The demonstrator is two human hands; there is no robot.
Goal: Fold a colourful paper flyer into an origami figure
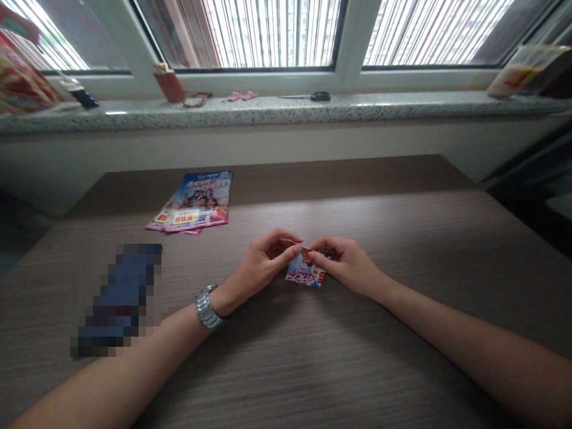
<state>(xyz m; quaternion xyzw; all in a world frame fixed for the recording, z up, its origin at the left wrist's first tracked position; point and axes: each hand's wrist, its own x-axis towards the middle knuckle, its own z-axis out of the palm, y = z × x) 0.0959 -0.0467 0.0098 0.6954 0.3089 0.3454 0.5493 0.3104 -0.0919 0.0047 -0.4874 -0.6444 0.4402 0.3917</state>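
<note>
A small folded piece of printed paper [306,269], blue, white and red like the flyers on the table, is held between my two hands above the tabletop. My left hand [272,259], with a metal watch [209,307] on its wrist, pinches the paper's upper left edge between thumb and fingers. On the other side, my right hand [346,262] grips its upper right part, thumb in front. The fingertips behind the paper are partly hidden.
A stack of flyers [201,202] lies at the back left of the wooden table [402,226]. Nearer, a dark pixelated object [118,298] lies beside my left forearm. The stone windowsill [268,113] holds scissors [319,96], a red box-like item [168,82] and some bags.
</note>
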